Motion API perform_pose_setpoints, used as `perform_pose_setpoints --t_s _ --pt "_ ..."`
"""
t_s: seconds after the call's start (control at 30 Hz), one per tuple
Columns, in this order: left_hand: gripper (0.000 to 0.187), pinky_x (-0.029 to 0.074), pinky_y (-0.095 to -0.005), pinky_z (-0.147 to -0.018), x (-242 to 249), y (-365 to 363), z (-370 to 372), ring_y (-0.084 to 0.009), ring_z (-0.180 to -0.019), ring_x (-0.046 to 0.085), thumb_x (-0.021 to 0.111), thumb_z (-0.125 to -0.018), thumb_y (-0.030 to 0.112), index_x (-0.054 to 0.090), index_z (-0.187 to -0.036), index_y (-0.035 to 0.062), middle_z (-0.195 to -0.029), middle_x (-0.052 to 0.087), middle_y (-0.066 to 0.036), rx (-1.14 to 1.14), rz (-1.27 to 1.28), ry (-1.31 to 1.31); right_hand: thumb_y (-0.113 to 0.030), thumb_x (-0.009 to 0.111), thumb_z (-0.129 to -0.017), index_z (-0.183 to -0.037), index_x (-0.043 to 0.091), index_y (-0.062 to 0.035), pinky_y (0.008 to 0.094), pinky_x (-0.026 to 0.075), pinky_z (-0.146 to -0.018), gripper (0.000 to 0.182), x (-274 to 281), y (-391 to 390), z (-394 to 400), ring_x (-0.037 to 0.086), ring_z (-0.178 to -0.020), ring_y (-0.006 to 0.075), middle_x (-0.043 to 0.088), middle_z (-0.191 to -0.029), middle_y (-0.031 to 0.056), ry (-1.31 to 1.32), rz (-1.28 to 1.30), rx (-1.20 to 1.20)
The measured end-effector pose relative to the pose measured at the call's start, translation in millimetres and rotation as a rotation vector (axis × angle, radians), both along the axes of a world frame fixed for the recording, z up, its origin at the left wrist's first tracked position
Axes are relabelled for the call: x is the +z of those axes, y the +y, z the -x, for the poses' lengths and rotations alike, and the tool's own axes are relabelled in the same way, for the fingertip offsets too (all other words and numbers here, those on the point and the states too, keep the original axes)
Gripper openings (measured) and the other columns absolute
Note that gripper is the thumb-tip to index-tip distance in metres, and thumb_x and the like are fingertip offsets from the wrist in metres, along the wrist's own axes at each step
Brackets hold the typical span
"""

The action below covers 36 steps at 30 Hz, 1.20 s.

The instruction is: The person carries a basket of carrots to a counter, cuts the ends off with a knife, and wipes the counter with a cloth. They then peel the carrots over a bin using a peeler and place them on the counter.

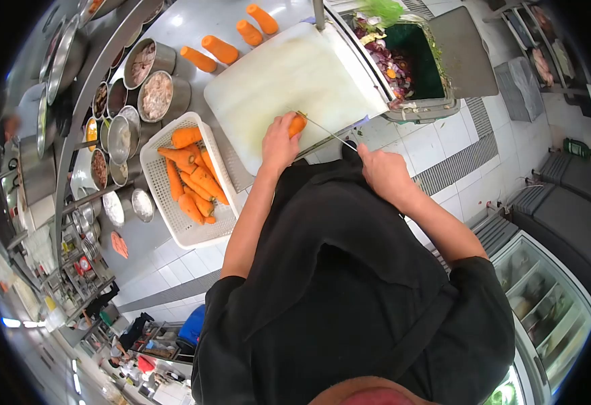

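Observation:
My left hand point(280, 143) is wrapped round a carrot point(297, 125) at the near edge of the white cutting board point(275, 81). My right hand point(383, 172) is closed on the handle of a knife, hidden in the fist. The thin blade of the knife point(329, 131) reaches up and left to the carrot's end. Several peeled carrot pieces point(220, 49) lie in a row beyond the board's far left edge. Left of the board, a white plastic basket point(159, 196) holds several whole carrots point(206, 182).
Right of the board stands a green bin point(447, 108) with vegetable scraps. Metal bowls and pots point(165, 96) of food fill the left side, near a metal shelf rail. A glass-topped fridge point(545, 304) is at the lower right. Other people are far off at lower left.

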State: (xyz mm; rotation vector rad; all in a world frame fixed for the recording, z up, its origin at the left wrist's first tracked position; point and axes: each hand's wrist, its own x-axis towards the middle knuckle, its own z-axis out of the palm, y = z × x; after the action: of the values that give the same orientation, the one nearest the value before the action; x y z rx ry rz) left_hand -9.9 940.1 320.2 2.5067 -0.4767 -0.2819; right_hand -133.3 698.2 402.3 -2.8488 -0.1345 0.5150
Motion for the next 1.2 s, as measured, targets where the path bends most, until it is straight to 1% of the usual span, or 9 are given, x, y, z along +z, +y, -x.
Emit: perform_pose_setpoints --t_s 0.53,0.6,0.63,0.7,0.77,0.83,0.93,1.1,1.2 --pt "0.06 0.049 -0.0413 -0.099 6.1 2.5 0.3 -0.0336 -0.116 0.061 0.073 -0.083 0.003 0.049 -0.137 0.0095 -0.125 0.059 -0.014 0.015 0.085 -0.004 -0.01 0.055 -0.088 -0.106 0.055 -0.0029 0.0512 0.057 -0.069 0.02 -99.4 56.2 -95.4 0.072 -0.08 0.0394 0.072 -0.085 0.021 0.018 -0.214 -0.076" --pt "0.071 0.049 -0.0387 -0.1 14.8 1.8 -1.7 -0.0276 -0.119 0.06 0.073 -0.083 -0.002 0.042 -0.146 0.0086 -0.126 0.056 -0.013 0.181 0.497 0.276 -0.013 0.056 -0.087 -0.108 0.056 -0.0035 0.0519 0.057 -0.072 0.023 -100.2 45.8 -99.4 0.072 -0.083 0.0403 0.072 -0.085 0.0218 -0.009 -0.253 -0.065" --pt "0.071 0.049 -0.0387 -0.1 21.5 3.3 0.5 -0.0276 -0.119 0.06 0.073 -0.083 -0.002 0.042 -0.146 0.0086 -0.126 0.056 -0.013 0.186 0.5 0.267 -0.013 0.056 -0.087 -0.108 0.056 -0.0035 0.0519 0.057 -0.072 0.023 -97.4 39.4 -99.5 0.072 -0.083 0.0403 0.072 -0.085 0.0218 -0.016 -0.252 -0.056" --pt "0.081 0.049 -0.0371 -0.099 33.5 9.2 7.3 -0.0231 -0.117 0.058 0.073 -0.082 -0.007 0.035 -0.151 0.0095 -0.123 0.053 -0.012 0.185 0.868 0.202 -0.014 0.056 -0.087 -0.108 0.056 -0.0033 0.0521 0.057 -0.074 0.024 -92.2 28.2 -96.1 0.071 -0.084 0.0411 0.072 -0.086 0.0231 0.037 -0.182 -0.128" --pt "0.072 0.049 -0.0366 -0.098 13.7 26.3 8.4 -0.0215 -0.114 0.058 0.075 -0.08 -0.006 0.043 -0.143 0.0071 -0.12 0.053 -0.011 0.155 0.795 0.11 -0.014 0.057 -0.087 -0.108 0.056 -0.0033 0.052 0.057 -0.074 0.024 -92.8 16.0 -88.9 0.071 -0.083 0.0414 0.072 -0.086 0.023 0.039 -0.172 -0.142" --pt "0.057 0.048 -0.037 -0.099 -6.6 37.4 17.3 -0.0245 -0.113 0.058 0.074 -0.079 -0.007 0.05 -0.13 0.0043 -0.121 0.053 -0.012 0.114 0.5 0.042 -0.014 0.057 -0.087 -0.108 0.056 -0.0033 0.052 0.057 -0.074 0.023 -89.7 9.4 -83.7 0.071 -0.083 0.0417 0.072 -0.085 0.023 0.044 -0.152 -0.159" --pt "0.047 0.046 -0.0382 -0.101 -25.5 35.5 31.4 -0.03 -0.116 0.056 0.073 -0.078 -0.007 0.053 -0.119 0.003 -0.122 0.052 -0.014 0.097 0.416 -0.008 -0.015 0.058 -0.087 -0.108 0.055 -0.0029 0.0526 0.056 -0.074 0.024 -82.1 13.0 -83.0 0.071 -0.081 0.0423 0.072 -0.084 0.0232 0.042 -0.135 -0.141" --pt "0.047 0.044 -0.041 -0.102 -28.4 30.5 34.8 -0.0381 -0.117 0.053 0.074 -0.077 -0.006 0.054 -0.118 0.0033 -0.122 0.052 -0.017 0.136 0.447 0.003 -0.015 0.057 -0.087 -0.105 0.054 -0.0021 0.0529 0.056 -0.073 0.022 -48.6 32.8 -87.5 0.071 -0.081 0.0421 0.071 -0.084 0.0239 -0.04 -0.21 -0.238" --pt "0.048 0.043 -0.0423 -0.103 -26.7 31.3 37.3 -0.0375 -0.117 0.054 0.076 -0.076 -0.002 0.055 -0.119 0.0042 -0.121 0.055 -0.017 0.107 0.345 -0.046 -0.015 0.057 -0.087 -0.113 0.056 -0.0013 0.0525 0.056 -0.072 0.029 -88.9 39.3 -89.9 0.071 -0.082 0.0412 0.072 -0.086 0.0229 0.065 -0.141 -0.186"
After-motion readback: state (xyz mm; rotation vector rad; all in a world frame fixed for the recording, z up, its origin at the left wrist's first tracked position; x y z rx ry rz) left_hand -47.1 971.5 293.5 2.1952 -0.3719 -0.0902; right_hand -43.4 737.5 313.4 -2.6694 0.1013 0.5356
